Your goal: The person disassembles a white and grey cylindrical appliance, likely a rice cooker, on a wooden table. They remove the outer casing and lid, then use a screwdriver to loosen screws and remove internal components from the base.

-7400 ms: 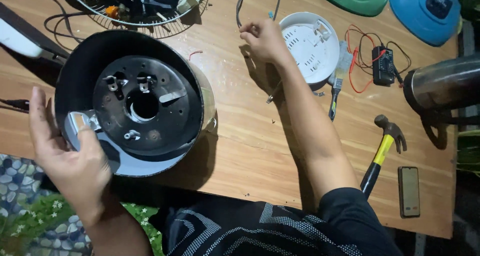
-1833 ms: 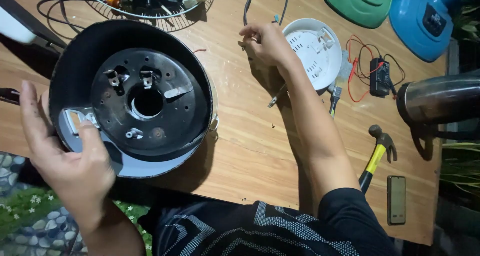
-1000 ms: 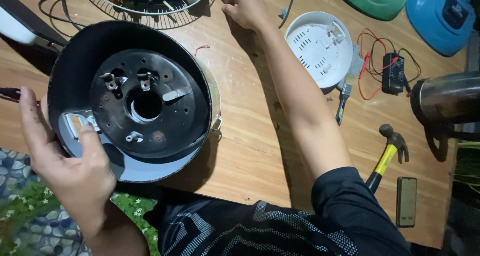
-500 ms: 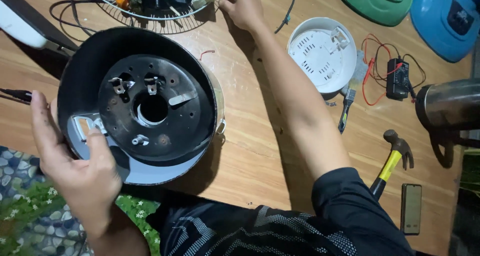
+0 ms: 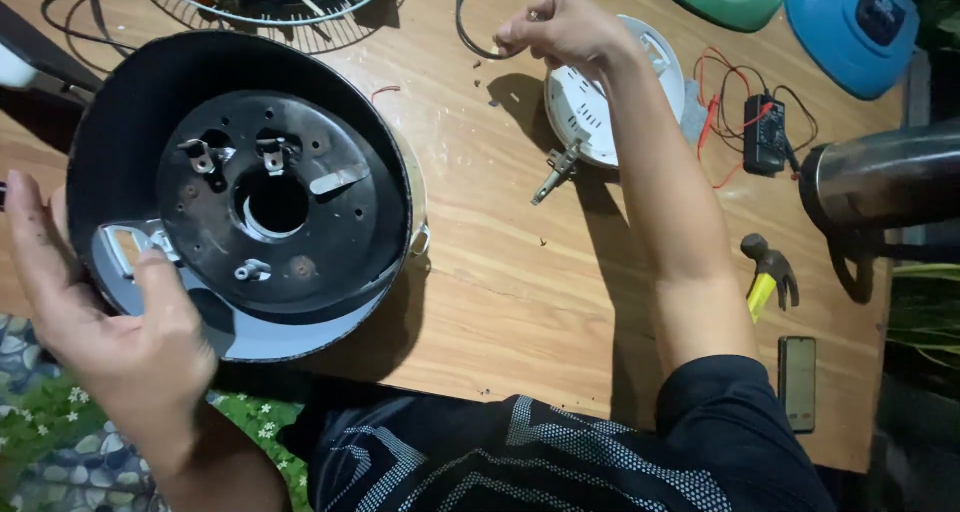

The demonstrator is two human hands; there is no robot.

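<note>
left hand [image 5: 110, 322] lower left gripping cooker base [image 5: 240, 192] rim w/ thumb, right hand [image 5: 565, 27] top center pinching cable [image 5: 470, 32], fingers curled

The bench [image 5: 500, 272] is varnished wood with a smooth, grained face. The round appliance shell [image 5: 130, 102] looks matt black, its inner plate [image 5: 330, 242] dull, spotted metal. The white vented cover [image 5: 590, 112] is smooth plastic; the kettle [image 5: 880, 182] is glossy steel

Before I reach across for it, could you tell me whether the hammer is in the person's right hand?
No, the hammer lies on the wooden table beside the forearm, while the right hand pinches a dark cable.
</note>
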